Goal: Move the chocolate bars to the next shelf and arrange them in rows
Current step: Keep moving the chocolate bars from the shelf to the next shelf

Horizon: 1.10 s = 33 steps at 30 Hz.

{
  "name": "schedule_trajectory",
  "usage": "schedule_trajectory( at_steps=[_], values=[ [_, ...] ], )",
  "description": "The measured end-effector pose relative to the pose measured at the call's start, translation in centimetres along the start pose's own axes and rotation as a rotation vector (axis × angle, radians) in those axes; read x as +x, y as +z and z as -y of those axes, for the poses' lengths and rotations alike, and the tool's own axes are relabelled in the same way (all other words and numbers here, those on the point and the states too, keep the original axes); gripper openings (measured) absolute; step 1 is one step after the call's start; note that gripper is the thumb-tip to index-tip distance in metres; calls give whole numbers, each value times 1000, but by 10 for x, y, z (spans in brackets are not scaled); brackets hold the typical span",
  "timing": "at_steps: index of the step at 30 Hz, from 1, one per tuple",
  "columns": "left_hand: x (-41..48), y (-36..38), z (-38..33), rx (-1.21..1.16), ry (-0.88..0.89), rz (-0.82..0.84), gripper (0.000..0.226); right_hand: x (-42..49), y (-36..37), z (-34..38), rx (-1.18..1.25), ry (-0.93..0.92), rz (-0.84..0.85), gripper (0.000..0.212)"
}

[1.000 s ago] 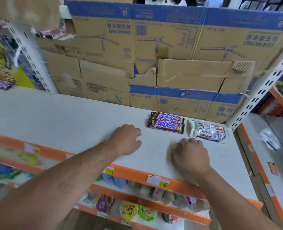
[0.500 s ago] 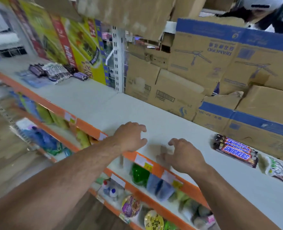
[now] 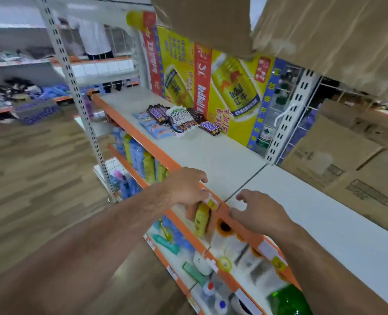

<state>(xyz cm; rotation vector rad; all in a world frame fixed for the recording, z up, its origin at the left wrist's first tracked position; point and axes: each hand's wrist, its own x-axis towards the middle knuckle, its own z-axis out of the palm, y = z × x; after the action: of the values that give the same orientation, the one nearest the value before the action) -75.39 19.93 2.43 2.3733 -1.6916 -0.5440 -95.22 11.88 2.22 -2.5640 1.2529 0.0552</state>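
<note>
My left hand hangs over the orange front rail of the shelf, fingers loosely bent and gripping nothing, its fingertips near a yellow price tag. My right hand, just beside it at 4 o'clock, is spread with the fingers apart and likewise empty, hovering over the rail where the seam between the two boards meets the edge. So both hands are free and a little apart, which I read as a reach toward the stock rather than a carry. The chocolate bars I want lie at 11 o'clock from the hands, well apart from them, heaped on the far shelf near its back. There are dark brown wrappers at each end of the heap, white wrappers piled across the middle, and pale blue packets on the side nearest the rail. They overlap at odd angles, so I judge that a two-handed scoop or several small pinches will be needed, and the loose top ones could slide off. The next shelf runs off toward 3 o'clock from the right hand; whether rows already lie on it I cannot tell from here. Behind the heap at 12 o'clock a yellow drinks poster closes the back, a perforated post at 1 o'clock marks the divide, and cardboard boxes back the next shelf at 2 o'clock. Below the rail, bottles fill the lower shelves.
</note>
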Motion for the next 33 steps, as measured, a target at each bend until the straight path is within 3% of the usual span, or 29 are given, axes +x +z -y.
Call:
schedule_trajectory(
  at_steps=[17, 25, 33],
  values=[
    [110, -88, 161, -17, -207, -77, 45, 230, 1, 126, 50, -192, 55, 53],
    [185, -106, 224, 46, -76, -128, 38, 298, 8, 160, 63, -114, -51, 43],
    [285, -147, 294, 266, 203, -174, 42, 353, 21, 194, 20, 118, -193, 30]
  ],
)
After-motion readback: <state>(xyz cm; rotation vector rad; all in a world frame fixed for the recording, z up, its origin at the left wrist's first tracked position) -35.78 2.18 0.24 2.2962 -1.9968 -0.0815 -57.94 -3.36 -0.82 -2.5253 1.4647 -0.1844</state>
